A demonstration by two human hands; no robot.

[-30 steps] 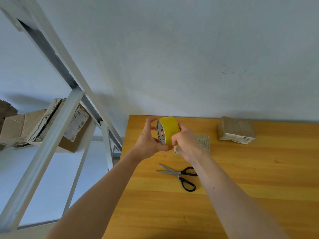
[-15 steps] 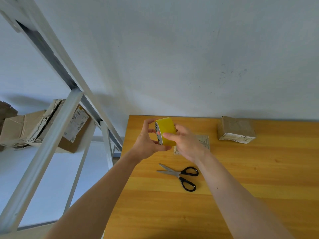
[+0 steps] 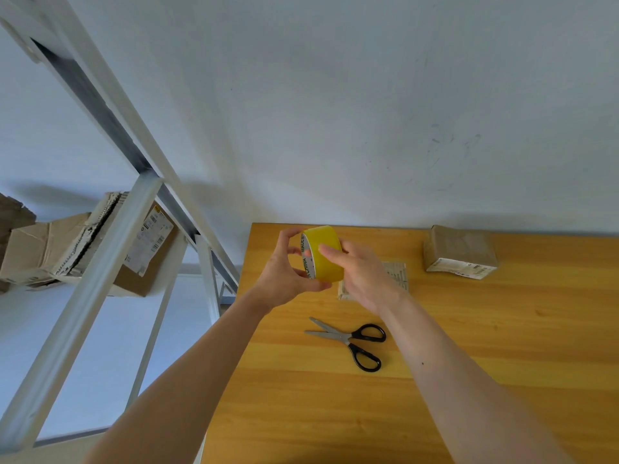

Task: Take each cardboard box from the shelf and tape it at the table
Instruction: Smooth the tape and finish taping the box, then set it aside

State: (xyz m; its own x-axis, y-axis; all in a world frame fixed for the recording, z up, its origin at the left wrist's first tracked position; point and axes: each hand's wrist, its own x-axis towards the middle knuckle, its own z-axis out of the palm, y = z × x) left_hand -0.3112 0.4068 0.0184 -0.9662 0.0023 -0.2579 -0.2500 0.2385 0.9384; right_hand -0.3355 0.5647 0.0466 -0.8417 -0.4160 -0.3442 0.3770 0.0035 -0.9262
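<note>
a left hand (image 3: 284,272) grips a yellow tape roll (image 3: 323,254) above the wooden table (image 3: 469,346), right hand (image 3: 361,272) fingers spread loosely against it. a flat cardboard box (image 3: 397,274) lies on the table just behind the hands; black scissors (image 3: 351,339) lie nearer the person.

Glossy wood table (image 3: 502,363); smooth yellow tape roll (image 3: 326,252); matt cardboard box (image 3: 459,252).

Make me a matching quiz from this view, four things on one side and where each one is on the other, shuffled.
Things:
1. yellow tape roll
2. scissors
3. taped cardboard box
4. labelled cardboard box

Places:
A. on the shelf at left
B. flat on the table, nearest the person
C. held up between both hands
D. on the table near the wall, at right

Pairs: 1-C, 2-B, 3-D, 4-A
</note>
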